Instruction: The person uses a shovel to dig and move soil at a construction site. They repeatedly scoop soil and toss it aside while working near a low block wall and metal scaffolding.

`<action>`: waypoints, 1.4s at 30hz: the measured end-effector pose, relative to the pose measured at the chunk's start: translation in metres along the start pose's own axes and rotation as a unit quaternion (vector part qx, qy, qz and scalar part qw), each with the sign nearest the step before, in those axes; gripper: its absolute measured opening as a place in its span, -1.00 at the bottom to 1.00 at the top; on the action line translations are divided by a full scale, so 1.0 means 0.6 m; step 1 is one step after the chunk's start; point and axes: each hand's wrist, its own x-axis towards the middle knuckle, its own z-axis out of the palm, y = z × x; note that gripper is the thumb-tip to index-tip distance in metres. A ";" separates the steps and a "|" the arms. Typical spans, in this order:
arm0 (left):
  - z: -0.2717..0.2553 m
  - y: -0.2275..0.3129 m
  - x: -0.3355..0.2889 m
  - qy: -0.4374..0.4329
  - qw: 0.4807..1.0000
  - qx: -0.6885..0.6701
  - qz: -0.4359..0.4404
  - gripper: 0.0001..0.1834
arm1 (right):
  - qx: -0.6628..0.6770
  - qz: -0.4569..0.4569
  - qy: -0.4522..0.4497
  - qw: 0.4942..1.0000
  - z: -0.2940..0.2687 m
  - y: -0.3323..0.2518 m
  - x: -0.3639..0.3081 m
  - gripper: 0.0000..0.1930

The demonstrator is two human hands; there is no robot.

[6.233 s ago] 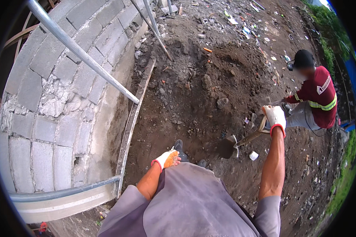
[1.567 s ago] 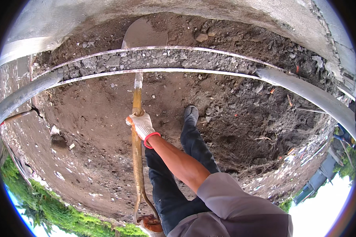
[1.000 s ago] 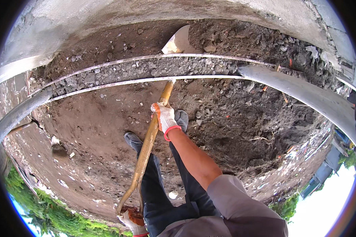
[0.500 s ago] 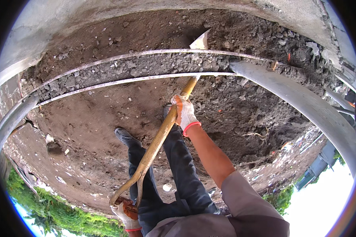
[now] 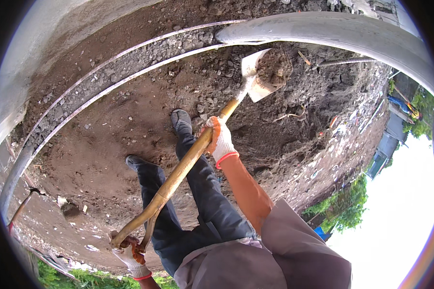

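Observation:
A shovel point(image 5: 185, 164) with a worn wooden shaft runs slantwise across the view, from lower left to upper right. Its handle end is gripped by my left hand point(image 5: 131, 255), in a white and orange glove. Further up the shaft, close to the metal, my right hand point(image 5: 219, 137) is wrapped round the wood in a matching glove. The pale metal blade point(image 5: 262, 90) carries a clump of dark soil point(image 5: 275, 67). It hangs over loose earth to the right of my feet, just on the near side of the grey pipe.
Long grey pipes point(image 5: 332, 36) curve across the far right and left. Between them, two pale rails point(image 5: 130, 79) edge a strip of rubble. A concrete wall point(image 5: 58, 45) stands at the far left. A thin root point(image 5: 291, 114) and litter lie on the soil at right.
The blade has come from beyond the rails back to their near side and swung right, now showing soil on it. My view has turned right, and my right foot has shifted.

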 end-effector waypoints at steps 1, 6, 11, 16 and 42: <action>0.019 -0.007 -0.014 0.010 1.000 0.020 0.013 -0.64 | 0.030 -0.031 -0.015 0.999 -0.050 -0.027 -0.018 -0.76; 0.110 -0.012 -0.094 -0.296 0.914 0.195 0.197 -0.39 | 0.204 -0.138 -0.150 0.957 -0.302 -0.203 -0.122 -0.84; 0.115 -0.026 -0.085 -0.259 0.941 0.212 0.049 -0.48 | 0.178 -0.146 -0.190 0.954 -0.382 -0.204 -0.139 -0.78; -0.092 -0.125 -0.085 0.029 0.999 0.012 -0.038 -0.70 | 0.086 -0.005 -0.074 0.994 -0.230 0.050 -0.095 -0.74; 0.105 -0.064 0.062 0.297 0.939 -0.154 -0.074 -0.88 | -0.086 0.087 -0.157 0.980 0.255 0.088 0.116 -0.75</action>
